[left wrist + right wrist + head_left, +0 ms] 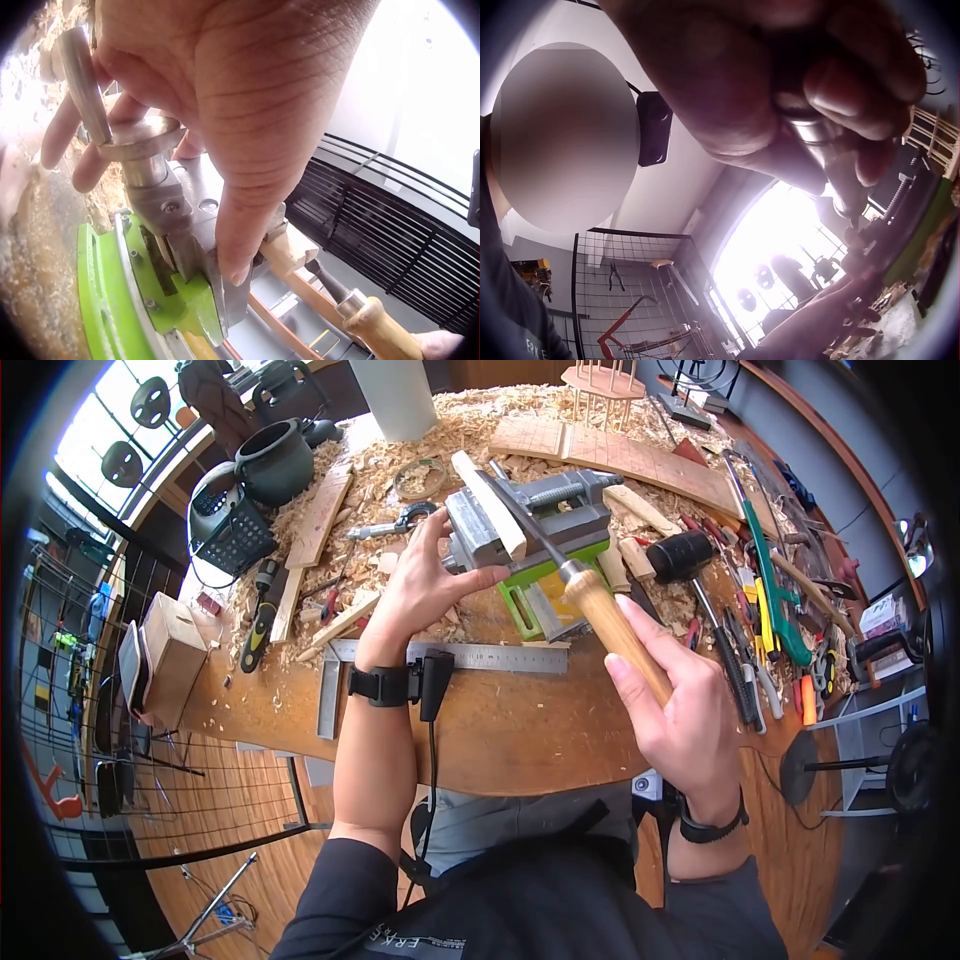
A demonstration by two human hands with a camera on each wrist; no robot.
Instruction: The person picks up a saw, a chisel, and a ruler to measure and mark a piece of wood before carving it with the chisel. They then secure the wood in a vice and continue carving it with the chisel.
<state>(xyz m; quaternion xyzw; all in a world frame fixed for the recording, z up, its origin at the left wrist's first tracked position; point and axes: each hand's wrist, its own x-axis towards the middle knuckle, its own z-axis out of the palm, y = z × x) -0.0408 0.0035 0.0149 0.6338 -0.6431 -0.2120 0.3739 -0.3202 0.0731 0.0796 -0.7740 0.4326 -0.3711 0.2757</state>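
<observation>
A pale wood piece (pixel 487 508) is clamped upright in the jaws of a grey metal vise (pixel 575 525) with a green base (pixel 530 603). My left hand (pixel 424 577) spreads over the vise's near left end, its straight thumb lying along the metal. In the left wrist view its other fingers hang loosely behind the vise's screw handle (pixel 84 86). My right hand (pixel 685 695) grips the wooden handle of a chisel (pixel 615 625). The chisel's dark blade (pixel 330 279) lies along the right side of the wood piece.
A steel square (pixel 480 657) lies before the vise. Shavings and offcuts cover the back. A black mallet (pixel 682 553), a green saw (pixel 770 570) and several tools crowd the right. A basket (pixel 232 530) and a dark pot (pixel 277 465) stand left; a wooden box (pixel 170 650) is at the left edge.
</observation>
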